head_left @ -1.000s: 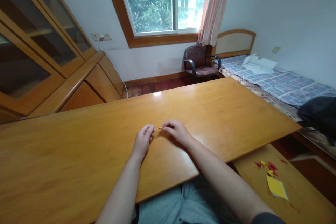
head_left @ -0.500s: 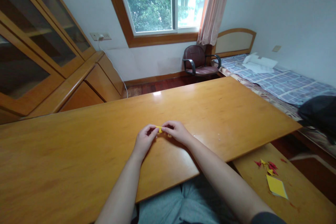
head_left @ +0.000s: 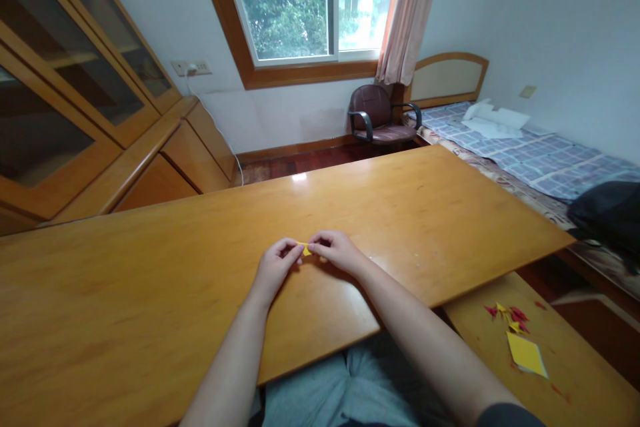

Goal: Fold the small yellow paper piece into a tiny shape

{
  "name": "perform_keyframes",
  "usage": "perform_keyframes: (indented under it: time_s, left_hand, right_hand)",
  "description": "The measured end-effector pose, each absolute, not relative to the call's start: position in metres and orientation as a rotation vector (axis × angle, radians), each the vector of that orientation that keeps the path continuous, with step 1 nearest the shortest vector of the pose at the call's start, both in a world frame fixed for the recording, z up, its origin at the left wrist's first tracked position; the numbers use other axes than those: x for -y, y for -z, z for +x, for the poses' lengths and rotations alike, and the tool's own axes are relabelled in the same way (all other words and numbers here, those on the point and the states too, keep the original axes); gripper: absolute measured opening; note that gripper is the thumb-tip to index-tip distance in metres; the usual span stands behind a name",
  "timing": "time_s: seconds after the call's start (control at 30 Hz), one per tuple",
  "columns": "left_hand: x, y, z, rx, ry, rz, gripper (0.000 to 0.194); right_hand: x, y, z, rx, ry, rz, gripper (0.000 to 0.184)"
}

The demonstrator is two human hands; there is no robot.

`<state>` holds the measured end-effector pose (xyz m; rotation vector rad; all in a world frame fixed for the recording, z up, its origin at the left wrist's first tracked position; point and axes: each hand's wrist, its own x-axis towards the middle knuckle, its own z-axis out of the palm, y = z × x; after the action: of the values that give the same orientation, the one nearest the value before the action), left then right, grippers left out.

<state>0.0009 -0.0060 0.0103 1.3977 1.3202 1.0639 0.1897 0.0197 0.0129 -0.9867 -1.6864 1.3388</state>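
A small folded piece of yellow paper is held between my two hands, just above the wooden table. My left hand pinches its left end between thumb and fingers. At the right end, my right hand grips it in the same way. The fingers cover much of the paper, so its full folded shape is hidden.
On a lower wooden surface at the right lie several small red and yellow folded paper pieces and a stack of yellow square paper. Beyond the table stand a chair and a bed with a black bag.
The yellow paper between my fingertips has shifted slightly and shows a somewhat different face. Both hands stay almost in place, still pinching it.
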Motion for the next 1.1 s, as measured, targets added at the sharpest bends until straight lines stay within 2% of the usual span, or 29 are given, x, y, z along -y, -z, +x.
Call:
perform_keyframes:
  time_s: [0.2, 0.33, 0.67, 0.8, 0.93, 1.1]
  left_hand:
    - [0.0064, -0.0132, 0.0014, -1.303, -1.062, 1.321, 0.030]
    - [0.0063, -0.0148, 0.0027, -1.265, -1.102, 1.243, 0.035]
    - [0.0071, -0.0175, 0.0039, -1.246, -1.072, 1.145, 0.035]
    - [0.0068, -0.0162, 0.0032, -1.236, -1.068, 1.086, 0.040]
    - [0.0055, -0.0143, 0.0035, -1.224, -1.115, 1.002, 0.043]
    - [0.0051, -0.0144, 0.0037, -1.202, -1.133, 0.979, 0.044]
  right_hand:
    - [-0.0211, -0.0097, 0.1899, 1.701, -1.332, -0.975, 0.015]
    - [-0.0223, -0.0073, 0.1891, 1.743, -1.240, -0.987, 0.014]
    - [-0.0235, -0.0082, 0.1876, 1.879, -1.009, -0.971, 0.010]
    - [-0.0215, -0.0084, 0.1865, 1.773, -1.067, -0.977, 0.009]
    - [-0.0192, -0.0080, 0.1860, 1.639, -1.198, -0.972, 0.015]
    - [-0.0211, -0.0045, 0.1854, 1.706, -1.092, -0.988, 0.011]
